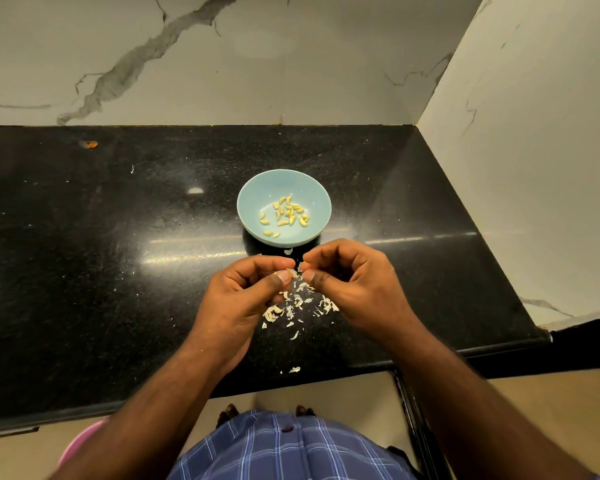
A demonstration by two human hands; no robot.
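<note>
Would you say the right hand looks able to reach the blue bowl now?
Probably yes: the right hand is just in front of the blue bowl with nothing between them, though it pinches a small piece with the left hand.

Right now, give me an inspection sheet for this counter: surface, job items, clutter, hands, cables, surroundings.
Surface: glossy black speckled stone counter, with streaks of light glare.
Job's things: small pale seed-like piece, pinched between both hands; round light-blue bowl beyond the hands, holding small yellow peeled pieces.
Clutter: pale husk scraps scattered on the counter under the hands; one stray scrap near the front edge; orange-brown speck at the far left.
Hands: left hand and right hand both pinch the piece with their fingertips.
Cables: nothing seen.
Surroundings: white grey-veined marble-look wall behind and to the right; pink round object low on the left, partly hidden.
</note>
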